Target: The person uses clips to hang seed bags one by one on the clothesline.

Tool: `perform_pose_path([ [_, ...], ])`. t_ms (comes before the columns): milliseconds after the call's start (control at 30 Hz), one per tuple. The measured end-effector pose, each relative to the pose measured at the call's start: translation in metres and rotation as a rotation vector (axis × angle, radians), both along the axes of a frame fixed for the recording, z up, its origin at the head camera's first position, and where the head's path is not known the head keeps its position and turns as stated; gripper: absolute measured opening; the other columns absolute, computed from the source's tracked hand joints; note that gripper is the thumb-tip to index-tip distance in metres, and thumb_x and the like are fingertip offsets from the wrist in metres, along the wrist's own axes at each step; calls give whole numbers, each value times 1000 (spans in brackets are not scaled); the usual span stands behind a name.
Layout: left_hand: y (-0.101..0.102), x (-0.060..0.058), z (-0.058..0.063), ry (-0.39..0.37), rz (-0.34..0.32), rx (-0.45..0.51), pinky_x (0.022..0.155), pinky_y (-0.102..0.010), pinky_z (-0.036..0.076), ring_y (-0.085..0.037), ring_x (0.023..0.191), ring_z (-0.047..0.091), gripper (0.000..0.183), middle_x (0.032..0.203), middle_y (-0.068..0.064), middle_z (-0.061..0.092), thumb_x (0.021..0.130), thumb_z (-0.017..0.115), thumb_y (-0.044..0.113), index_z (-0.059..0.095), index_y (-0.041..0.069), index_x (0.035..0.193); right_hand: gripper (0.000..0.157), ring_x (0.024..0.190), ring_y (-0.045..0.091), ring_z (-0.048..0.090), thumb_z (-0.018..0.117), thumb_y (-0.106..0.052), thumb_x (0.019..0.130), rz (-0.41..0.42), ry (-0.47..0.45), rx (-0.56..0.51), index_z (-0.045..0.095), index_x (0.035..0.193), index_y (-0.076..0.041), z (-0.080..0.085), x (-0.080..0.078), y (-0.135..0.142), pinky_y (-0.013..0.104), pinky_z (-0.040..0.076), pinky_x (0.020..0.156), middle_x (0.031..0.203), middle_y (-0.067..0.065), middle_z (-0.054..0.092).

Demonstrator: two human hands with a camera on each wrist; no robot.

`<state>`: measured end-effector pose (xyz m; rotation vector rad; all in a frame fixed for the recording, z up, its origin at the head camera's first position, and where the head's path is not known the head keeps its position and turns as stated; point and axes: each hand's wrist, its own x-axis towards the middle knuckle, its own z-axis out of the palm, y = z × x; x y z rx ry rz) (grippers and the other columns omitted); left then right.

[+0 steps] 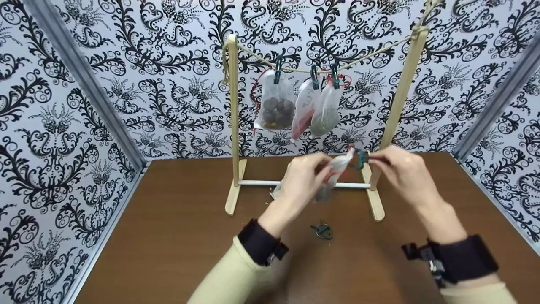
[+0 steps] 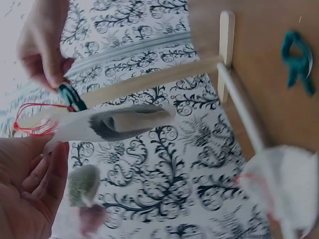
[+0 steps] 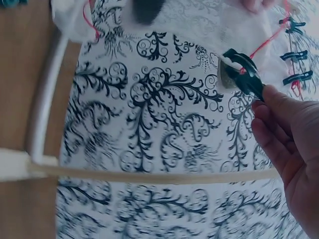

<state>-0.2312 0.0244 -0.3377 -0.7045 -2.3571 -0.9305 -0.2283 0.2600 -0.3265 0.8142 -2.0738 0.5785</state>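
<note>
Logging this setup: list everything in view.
Walls: 3, black-on-white, back and sides
Table: 1, brown, below
Posts: 2, pale wood, on table
Rod: 1, white, between posts
Rope: 1, tan, between posts
Hanging bags: 3, white, on rope
Rope clips: 3, green, on rope
Lower bag: 1, white, by rod
Cords: several, red, on bags
Loose clip: 1, green, on table
Held bag: 1, white, left hand
Held clip: 1, green, right hand
Hands: 2, bare, over table
Straps: 2, black, on wrists
Sleeves: 2, pale yellow, forearms
</note>
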Motion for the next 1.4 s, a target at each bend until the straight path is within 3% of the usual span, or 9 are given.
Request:
perform_pose_path([
  [233,8,-17,45,166,80,-136,82,-26,59,-15,90,73,12,98,0,77,95,67,21,71,14,103,15,69,25,67,75,7,78,-30,58,91,71,93,4,41,-21,-2,4,45,70,84,16,73],
  [500,15,-33,91,174,162,-169,69,-24,60,-15,77,73,15,92,-1,77,99,60,23,70,12,99,10,77,34,69,69,4,85,-132,42,121,70,95,9,95,-33,6,0,37,73,89,24,72],
  [567,16,-37,101,185,199,-184,68,-23,60,-15,76,73,17,92,-1,77,100,60,25,71,12,98,11,77,35,68,68,3,87,-156,54,120,70,95,9,106,-31,5,7,41,71,90,25,72],
  [667,19,-41,113,223,255,-235,66,-22,60,-14,75,73,20,89,-1,77,101,57,26,71,13,94,13,76,36,66,67,-1,89,-187,94,127,69,96,10,121,-30,0,26,49,69,90,26,71],
  [767,24,-46,122,269,304,-322,62,-21,58,-12,68,71,26,83,0,77,103,53,27,70,13,90,17,76,38,64,66,-4,91,-207,120,132,68,96,12,133,-30,-7,40,52,69,90,27,70],
  [1033,34,-50,139,339,414,-528,50,-20,51,-7,60,67,27,81,5,76,106,46,27,71,19,103,24,86,42,63,62,-11,94,-244,136,167,66,98,12,152,-35,-22,48,56,80,92,28,68],
  [1233,36,-54,142,320,438,-568,52,-22,53,-8,65,69,23,87,4,78,102,50,14,71,22,110,23,84,42,63,60,-9,96,-259,177,249,67,94,12,164,-41,-31,49,58,77,89,27,67],
  [1400,37,-55,144,279,451,-617,55,-22,53,-7,65,67,27,88,6,77,99,53,13,66,24,120,15,81,41,62,58,1,95,-293,186,327,67,90,12,173,-42,-37,50,59,71,85,27,66],
])
